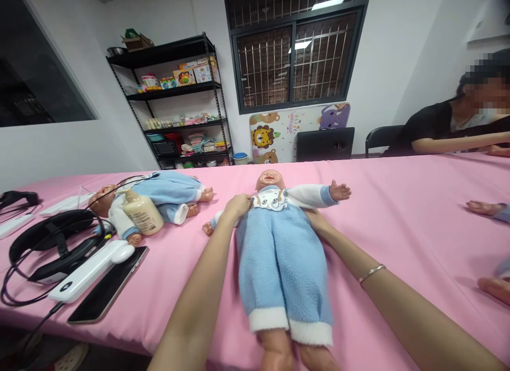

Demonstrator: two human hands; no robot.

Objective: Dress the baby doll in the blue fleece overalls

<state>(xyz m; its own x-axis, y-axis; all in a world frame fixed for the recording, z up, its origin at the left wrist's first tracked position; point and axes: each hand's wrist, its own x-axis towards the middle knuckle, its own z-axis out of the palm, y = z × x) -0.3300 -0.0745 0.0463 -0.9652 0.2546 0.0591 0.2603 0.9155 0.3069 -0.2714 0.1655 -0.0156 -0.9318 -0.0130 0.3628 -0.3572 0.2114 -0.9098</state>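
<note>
A baby doll (pixel 271 178) lies on its back before me, feet toward me, in blue fleece overalls (pixel 282 254) with a white bib front (pixel 270 201) and white sleeves. My left hand (pixel 239 205) is closed at the edge of the bib, beside the doll's shoulder, its fingers curled on the cloth. Against the doll's other side, below its outstretched arm (pixel 311 195), rests my right hand (pixel 314 219). The fingers of that hand are hidden by the doll's body and clothes.
On the pink tablecloth (pixel 398 211), a second doll (pixel 171 187), a pump bottle (pixel 142 212), a black headset (pixel 59 243), a white handheld device (pixel 90 270) and a phone (pixel 109 286) lie to the left. Another person (pixel 450 121) sits at the right, near more doll limbs (pixel 486 208).
</note>
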